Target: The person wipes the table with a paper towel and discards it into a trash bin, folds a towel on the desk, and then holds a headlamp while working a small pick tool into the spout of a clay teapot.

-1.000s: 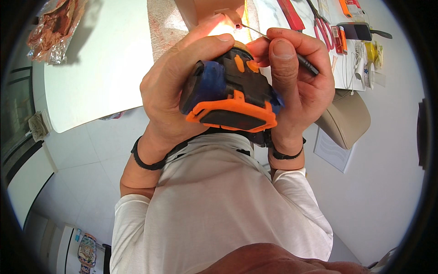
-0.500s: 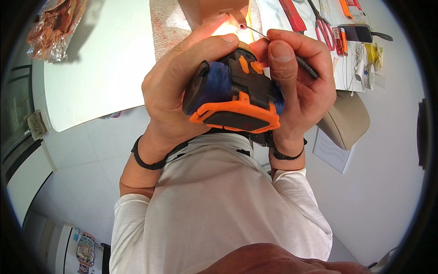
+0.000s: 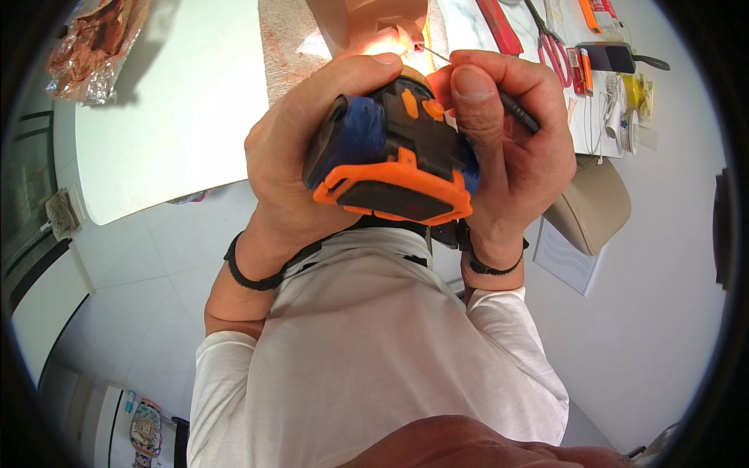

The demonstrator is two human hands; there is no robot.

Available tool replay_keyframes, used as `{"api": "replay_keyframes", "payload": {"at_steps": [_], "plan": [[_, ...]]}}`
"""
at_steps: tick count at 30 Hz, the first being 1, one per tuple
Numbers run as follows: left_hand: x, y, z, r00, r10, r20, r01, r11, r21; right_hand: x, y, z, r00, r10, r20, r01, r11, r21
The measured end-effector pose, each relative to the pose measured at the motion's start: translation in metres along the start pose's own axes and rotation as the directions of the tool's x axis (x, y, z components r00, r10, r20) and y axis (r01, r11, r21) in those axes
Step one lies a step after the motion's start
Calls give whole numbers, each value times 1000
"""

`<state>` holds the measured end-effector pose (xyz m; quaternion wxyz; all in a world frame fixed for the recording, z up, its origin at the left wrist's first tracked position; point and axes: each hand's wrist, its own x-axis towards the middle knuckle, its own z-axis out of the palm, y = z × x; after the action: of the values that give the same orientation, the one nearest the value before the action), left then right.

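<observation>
In the upper middle, my left hand [image 3: 289, 125] is wrapped round a chunky black, blue and orange lamp [image 3: 394, 148]. Its light falls brightly on the left fingertips. Pinched in my right hand [image 3: 515, 132] is a slim tool [image 3: 518, 114] with a dark handle and a thin metal tip. That tip reaches a small dark red spot beside the left fingers; glare hides whether it touches. Just beyond stands a smooth tan object [image 3: 367, 17], cut off by the top edge, so its kind cannot be told.
A textured cloth [image 3: 285, 54] lies on the white table [image 3: 172, 148]. Crumpled clear plastic with something reddish-brown [image 3: 97, 54] sits far left. At right are red-handled scissors [image 3: 555, 58], a red bar [image 3: 499, 25], a black case [image 3: 608, 56] and ribbon spools [image 3: 629, 129]. A beige padded seat [image 3: 589, 203] stands beside the table.
The lamp has shifted slightly left and tilted a little. My right thumb and the tool have moved slightly left with it; both grips are unchanged.
</observation>
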<state>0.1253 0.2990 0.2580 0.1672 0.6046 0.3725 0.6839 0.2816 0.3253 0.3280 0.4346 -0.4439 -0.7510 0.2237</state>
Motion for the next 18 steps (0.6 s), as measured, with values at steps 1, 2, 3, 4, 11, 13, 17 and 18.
{"api": "replay_keyframes", "payload": {"at_steps": [1, 2, 3, 4, 11, 13, 17, 18], "plan": [[1, 0, 0, 1000, 17, -2, -17, 1000, 9, 0, -1, 0, 1000, -1, 0, 1, 1000, 1], [2, 0, -1, 999, 35, -4, -35, 999, 17, 0, -1, 0, 1000, 15, -2, -15, 1000, 18], [3, 1, -1, 999, 36, -3, -35, 999, 17, 0, -1, 0, 1000, 30, -3, -30, 999, 35], [4, 2, -2, 999, 35, -2, -35, 999, 26, 0, -2, 0, 1000, 30, -4, -30, 999, 35], [5, 1, -7, 999, 41, 23, -42, 999, 35, 0, 0, 8, 996, 77, -52, -65, 978, 197], [2, 2, -6, 1000, 10, 17, -10, 1000, -1, 0, 0, 9, 996, 65, -61, -51, 976, 212], [4, 2, -5, 998, -46, 48, 48, 998, -46, 3, 4, 12, 986, 148, -76, -109, 919, 379], [4, 3, -4, 998, -46, 49, 48, 998, -48, 3, 5, 13, 980, 184, -79, -126, 874, 470]]}}
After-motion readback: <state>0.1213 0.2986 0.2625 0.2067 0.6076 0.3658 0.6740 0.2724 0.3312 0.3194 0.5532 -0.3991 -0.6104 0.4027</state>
